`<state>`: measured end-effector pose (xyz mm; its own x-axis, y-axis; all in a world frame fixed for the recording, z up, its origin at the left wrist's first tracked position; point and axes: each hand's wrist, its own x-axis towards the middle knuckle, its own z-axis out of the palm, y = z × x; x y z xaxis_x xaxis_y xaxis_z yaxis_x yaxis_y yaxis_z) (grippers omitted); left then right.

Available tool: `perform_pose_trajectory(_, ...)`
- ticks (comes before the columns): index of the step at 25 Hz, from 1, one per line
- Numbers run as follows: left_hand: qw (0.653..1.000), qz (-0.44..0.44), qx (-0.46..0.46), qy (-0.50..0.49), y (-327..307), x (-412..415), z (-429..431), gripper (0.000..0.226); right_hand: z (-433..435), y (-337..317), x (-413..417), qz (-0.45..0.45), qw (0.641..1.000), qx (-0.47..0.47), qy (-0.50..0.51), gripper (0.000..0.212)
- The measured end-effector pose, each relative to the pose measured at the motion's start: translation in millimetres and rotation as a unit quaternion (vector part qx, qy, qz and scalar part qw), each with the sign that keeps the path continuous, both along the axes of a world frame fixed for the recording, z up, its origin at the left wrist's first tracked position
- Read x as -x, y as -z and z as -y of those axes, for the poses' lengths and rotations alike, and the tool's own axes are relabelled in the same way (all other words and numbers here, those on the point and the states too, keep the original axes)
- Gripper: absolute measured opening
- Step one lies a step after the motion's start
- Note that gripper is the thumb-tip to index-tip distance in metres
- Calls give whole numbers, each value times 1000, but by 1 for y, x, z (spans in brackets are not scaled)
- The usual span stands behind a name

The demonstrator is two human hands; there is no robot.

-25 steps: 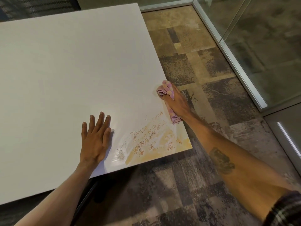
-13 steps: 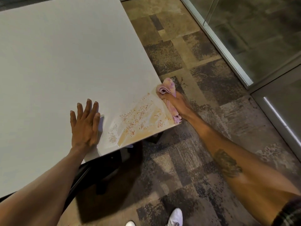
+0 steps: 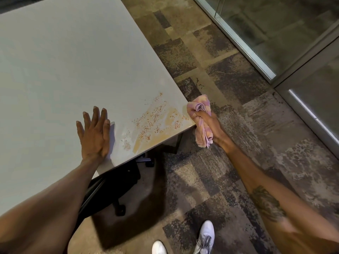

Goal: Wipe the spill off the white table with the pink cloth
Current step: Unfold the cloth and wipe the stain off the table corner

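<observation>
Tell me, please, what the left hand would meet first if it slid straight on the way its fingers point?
Nothing, as far as the picture shows: the left hand lies flat on the white table, fingers pointing across bare tabletop. The spill lies to its right, outside that line.

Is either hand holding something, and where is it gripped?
The right hand grips the pink cloth around its bunched middle, both ends sticking out, just off the table corner. The left hand lies flat on the table, holding nothing.

table (image 3: 55, 61): I see left + far edges cut off
pink cloth (image 3: 201, 107): middle hidden by right hand (image 3: 211, 125)
shoes (image 3: 205, 237): cropped at btm
</observation>
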<state>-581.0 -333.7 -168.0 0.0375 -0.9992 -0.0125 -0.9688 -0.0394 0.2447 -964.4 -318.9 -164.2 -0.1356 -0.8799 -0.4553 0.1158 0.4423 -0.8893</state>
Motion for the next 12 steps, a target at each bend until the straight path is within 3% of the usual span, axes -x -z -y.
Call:
perform_pose_trajectory(4, 1000, -4, -1, -1, -4, 1, 0, 64, -27, 6, -8, -19, 998, 7, 51, 17)
perform_pose_trajectory(9, 1000, 3, 0, -2, -5, 4, -1, 59, -52, 20, -60, -73, 978, 46, 188, 19)
perform_pose_trajectory(12, 1000, 10, 4, 0, -2, 2, -1, 57, -56, 21, -88, -45, 965, 62, 252, 44)
